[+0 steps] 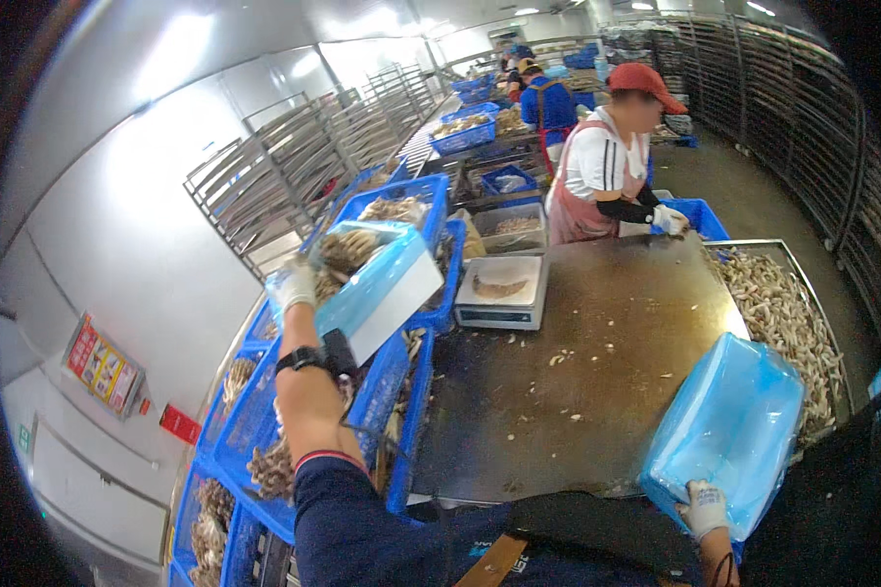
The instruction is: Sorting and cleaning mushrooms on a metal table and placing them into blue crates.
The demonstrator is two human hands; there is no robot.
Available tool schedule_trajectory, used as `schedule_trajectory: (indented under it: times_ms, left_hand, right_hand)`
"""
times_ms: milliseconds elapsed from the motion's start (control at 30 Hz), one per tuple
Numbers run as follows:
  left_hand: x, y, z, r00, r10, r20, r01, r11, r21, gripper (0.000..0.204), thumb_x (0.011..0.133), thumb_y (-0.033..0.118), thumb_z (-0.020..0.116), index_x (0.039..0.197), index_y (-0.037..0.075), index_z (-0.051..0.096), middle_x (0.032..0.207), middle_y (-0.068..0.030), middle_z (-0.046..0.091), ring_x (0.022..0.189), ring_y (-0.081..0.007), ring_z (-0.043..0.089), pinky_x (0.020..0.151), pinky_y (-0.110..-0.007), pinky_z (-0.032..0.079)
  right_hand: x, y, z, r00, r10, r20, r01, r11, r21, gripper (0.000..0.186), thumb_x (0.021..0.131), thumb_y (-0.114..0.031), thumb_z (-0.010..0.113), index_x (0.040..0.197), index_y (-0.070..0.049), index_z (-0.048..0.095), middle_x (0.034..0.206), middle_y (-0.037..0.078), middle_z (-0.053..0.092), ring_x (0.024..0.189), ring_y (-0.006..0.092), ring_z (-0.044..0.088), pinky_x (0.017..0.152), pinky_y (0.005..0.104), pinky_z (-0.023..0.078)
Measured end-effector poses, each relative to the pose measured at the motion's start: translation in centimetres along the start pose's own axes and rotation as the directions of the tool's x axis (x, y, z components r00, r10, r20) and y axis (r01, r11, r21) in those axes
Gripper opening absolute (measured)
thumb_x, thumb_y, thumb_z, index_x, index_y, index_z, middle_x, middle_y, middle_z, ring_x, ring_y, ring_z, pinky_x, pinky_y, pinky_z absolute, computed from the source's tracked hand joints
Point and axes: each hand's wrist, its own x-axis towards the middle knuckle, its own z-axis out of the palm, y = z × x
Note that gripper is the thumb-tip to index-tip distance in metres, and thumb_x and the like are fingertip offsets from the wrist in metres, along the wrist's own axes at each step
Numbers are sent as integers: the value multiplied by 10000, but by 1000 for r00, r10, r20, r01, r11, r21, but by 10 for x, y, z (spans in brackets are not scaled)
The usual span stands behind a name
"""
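Holding a filled white box (395,310), probably heavier, in left hand (291,285), a blue box (726,435), probably light and slick, in right hand (703,508); best gripped by edges.

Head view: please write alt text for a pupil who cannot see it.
A gloved left hand grips a white box of apparent mushrooms over blue crates; the right hand holds an empty, blue-lined box by a metal table. A co-worker stands beyond.
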Motion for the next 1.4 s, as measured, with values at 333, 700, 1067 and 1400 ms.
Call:
schedule_trajectory:
  times_ms: [333,700,1067,1400]
  left_hand:
    - [-161,168,-163,720,181,-669,-693,178,-698,331,903,212,533,1178,32,569,1100,-116,627,996,-202,593,870,-353,476]
    - [-453,347,-41,-235,582,-778,-752,-616,-233,293,744,252,619,1005,117,611,1109,-102,590,1072,-276,548,927,-477,438]
    - [-398,141,15,814,537,-223,-497,444,-745,375,727,186,721,1069,73,617,1128,-163,596,1089,-352,542,957,-455,425]
    - [-380,-58,-55,982,3,-188,33,982,185,629,692,326,735,1255,137,531,1324,-159,463,1255,-383,377,1075,-523,239]
  right_hand:
    - [53,-1,-68,991,-112,-68,117,516,849,639,804,-448,660,1291,-92,452,1092,154,589,1021,259,574,861,385,459]
    - [131,13,-64,966,-59,-250,243,-111,964,425,963,-209,465,1301,47,437,1288,111,513,1175,222,496,987,322,412]
    - [163,149,-49,995,37,-96,100,-127,987,473,887,-233,535,1314,-44,462,1283,92,524,1181,234,492,975,394,433]
    - [197,-3,-75,969,-239,69,-137,-281,950,361,959,-215,454,1265,-25,477,1190,72,564,1056,200,559,931,325,449]
